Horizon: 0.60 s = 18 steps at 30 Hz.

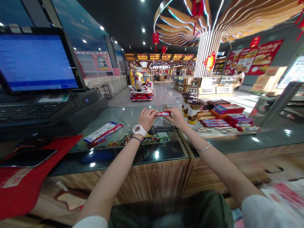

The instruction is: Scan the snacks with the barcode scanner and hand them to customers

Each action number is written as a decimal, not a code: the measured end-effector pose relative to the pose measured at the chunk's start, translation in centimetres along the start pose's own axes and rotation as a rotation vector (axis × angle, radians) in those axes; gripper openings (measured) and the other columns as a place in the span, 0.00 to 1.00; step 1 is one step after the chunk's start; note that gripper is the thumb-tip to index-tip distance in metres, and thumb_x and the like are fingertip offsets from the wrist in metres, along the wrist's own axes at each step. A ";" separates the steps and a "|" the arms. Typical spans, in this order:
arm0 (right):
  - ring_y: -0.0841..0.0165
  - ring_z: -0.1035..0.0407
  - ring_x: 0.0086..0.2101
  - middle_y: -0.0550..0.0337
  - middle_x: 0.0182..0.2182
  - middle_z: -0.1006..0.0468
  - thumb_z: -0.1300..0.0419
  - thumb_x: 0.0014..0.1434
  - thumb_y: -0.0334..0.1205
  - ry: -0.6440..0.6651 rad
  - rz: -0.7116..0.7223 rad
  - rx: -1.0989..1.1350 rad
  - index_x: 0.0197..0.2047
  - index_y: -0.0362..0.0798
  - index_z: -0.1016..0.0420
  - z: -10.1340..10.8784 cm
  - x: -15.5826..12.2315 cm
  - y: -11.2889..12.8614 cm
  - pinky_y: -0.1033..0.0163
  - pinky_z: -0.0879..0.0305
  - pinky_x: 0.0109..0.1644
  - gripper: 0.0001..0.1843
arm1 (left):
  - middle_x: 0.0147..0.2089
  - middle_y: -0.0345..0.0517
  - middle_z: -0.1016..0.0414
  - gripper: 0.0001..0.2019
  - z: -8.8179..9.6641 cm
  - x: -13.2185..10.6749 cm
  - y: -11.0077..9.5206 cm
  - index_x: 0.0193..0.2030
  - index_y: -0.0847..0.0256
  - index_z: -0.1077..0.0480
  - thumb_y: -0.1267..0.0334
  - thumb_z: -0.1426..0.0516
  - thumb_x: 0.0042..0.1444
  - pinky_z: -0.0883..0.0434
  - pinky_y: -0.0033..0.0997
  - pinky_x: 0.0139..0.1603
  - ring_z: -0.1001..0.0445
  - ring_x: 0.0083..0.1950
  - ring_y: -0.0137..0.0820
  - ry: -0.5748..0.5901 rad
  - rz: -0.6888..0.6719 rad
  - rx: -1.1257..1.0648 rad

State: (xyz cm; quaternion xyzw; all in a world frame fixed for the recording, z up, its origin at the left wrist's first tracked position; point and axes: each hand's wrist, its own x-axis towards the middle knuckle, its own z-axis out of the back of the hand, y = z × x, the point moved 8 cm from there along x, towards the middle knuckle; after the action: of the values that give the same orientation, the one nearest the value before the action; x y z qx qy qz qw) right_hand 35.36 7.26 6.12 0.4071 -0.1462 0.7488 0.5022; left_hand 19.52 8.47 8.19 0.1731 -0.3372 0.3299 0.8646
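A small red candy roll (162,114) is stretched level between my two hands, above the glass counter. My left hand (147,118), with a white watch at its wrist, grips the roll's left end. At the right end, my right hand (176,117) pinches it between thumb and fingers. Just below my hands lies a dark handheld scanner (162,129) on the glass. To the left rest a red Mentos roll (105,135) and a blue-and-white pack (99,131), side by side. Right of my right hand stand brown Dove cups (194,111).
Stacked candy rolls (215,123) and boxes (229,108) cover the counter's right part. On the left are a monitor (39,61), a keyboard (28,109) and a tablet (29,157) on a red cloth (26,193). A dark front edge (133,153) borders the counter.
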 end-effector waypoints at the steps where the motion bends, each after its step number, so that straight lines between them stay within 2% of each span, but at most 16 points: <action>1: 0.58 0.29 0.51 0.52 0.47 0.20 0.41 0.62 0.42 -0.007 0.001 0.011 0.53 0.50 0.25 0.0 0.0 0.0 0.49 0.40 0.63 0.16 | 0.53 0.46 0.23 0.14 0.0 0.0 0.0 0.54 0.53 0.27 0.63 0.47 0.65 0.41 0.46 0.70 0.26 0.54 0.37 0.001 -0.003 0.001; 10: 0.58 0.29 0.49 0.51 0.46 0.21 0.37 0.59 0.44 -0.055 -0.062 0.204 0.52 0.49 0.26 0.2 -0.1 -0.4 0.49 0.36 0.59 0.19 | 0.52 0.43 0.22 0.14 0.0 0.0 0.4 0.54 0.50 0.26 0.64 0.47 0.65 0.44 0.47 0.71 0.27 0.53 0.37 0.024 0.002 0.000; 12: 0.59 0.28 0.47 0.51 0.46 0.21 0.37 0.58 0.49 -0.074 -0.135 0.341 0.54 0.48 0.27 0.0 -0.1 -1.3 0.52 0.32 0.55 0.23 | 0.52 0.43 0.22 0.14 0.2 0.0 0.7 0.55 0.50 0.26 0.64 0.47 0.65 0.45 0.46 0.71 0.27 0.53 0.37 0.011 0.014 0.004; 14: 0.61 0.26 0.44 0.52 0.43 0.20 0.39 0.58 0.56 -0.061 -0.255 0.506 0.52 0.47 0.27 -0.8 -0.2 -2.6 0.54 0.30 0.51 0.26 | 0.52 0.43 0.22 0.14 0.4 0.0 1.1 0.55 0.50 0.27 0.63 0.47 0.65 0.45 0.46 0.71 0.27 0.53 0.37 -0.004 0.023 0.002; 16: 0.63 0.26 0.40 0.54 0.37 0.20 0.43 0.58 0.63 -0.010 -0.382 0.666 0.45 0.47 0.25 -2.0 -0.5 -3.8 0.56 0.29 0.47 0.27 | 0.52 0.43 0.22 0.14 0.6 0.0 1.3 0.55 0.50 0.26 0.63 0.47 0.65 0.44 0.46 0.70 0.27 0.53 0.36 -0.015 0.029 -0.005; 18: 0.64 0.26 0.36 0.57 0.32 0.22 0.42 0.55 0.68 0.037 -0.463 0.788 0.37 0.47 0.25 -3.0 -0.8 -4.4 0.57 0.29 0.44 0.29 | 0.51 0.43 0.22 0.14 0.6 0.0 1.5 0.54 0.50 0.26 0.63 0.46 0.65 0.44 0.46 0.70 0.27 0.52 0.36 -0.025 0.032 -0.010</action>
State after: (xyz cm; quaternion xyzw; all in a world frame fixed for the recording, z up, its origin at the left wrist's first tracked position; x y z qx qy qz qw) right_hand 37.96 10.61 2.82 0.5756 0.2535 0.6225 0.4657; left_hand 18.21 9.19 8.74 0.1676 -0.3525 0.3400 0.8556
